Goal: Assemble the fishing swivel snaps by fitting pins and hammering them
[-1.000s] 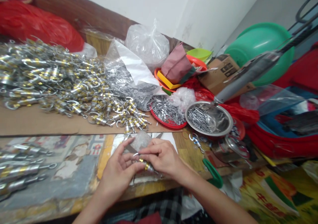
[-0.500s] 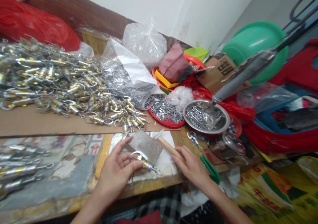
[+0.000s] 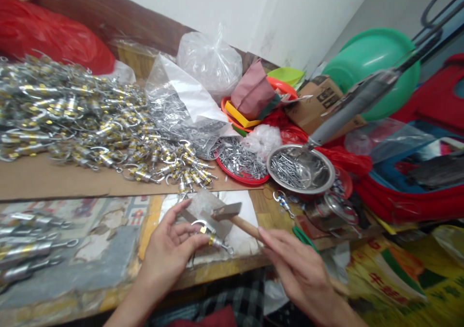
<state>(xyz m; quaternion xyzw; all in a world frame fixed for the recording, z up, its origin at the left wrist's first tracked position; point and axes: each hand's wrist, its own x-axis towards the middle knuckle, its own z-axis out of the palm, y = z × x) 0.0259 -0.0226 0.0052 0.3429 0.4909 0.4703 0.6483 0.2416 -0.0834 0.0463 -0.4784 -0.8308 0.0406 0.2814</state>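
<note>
Between the thumb and fingers of my left hand (image 3: 177, 242) is a small metal hook fitting (image 3: 214, 240), a silver and brass-coloured cylinder with a curved hook at one end and a wire loop at the other. It is held over a flat metal plate (image 3: 208, 203) on white paper. My right hand (image 3: 295, 257) is closed around the wooden handle of a hammer (image 3: 246, 228). The hammer's head is raised just above the plate and beside the hook fitting, apart from it as far as I can see.
A big heap of similar fittings (image 3: 72, 109) covers the cardboard at left. Behind the plate are a red dish of small metal clips (image 3: 239, 177) and a steel bowl of metal pins (image 3: 328, 182). Green-handled scissors (image 3: 303, 239) lie near my right hand. A grey pole (image 3: 348, 109) slants over the bowl.
My right hand has shifted right and turned, lifting the hammer so its head now shows over the plate. My left hand keeps the fitting in nearly the same place.
</note>
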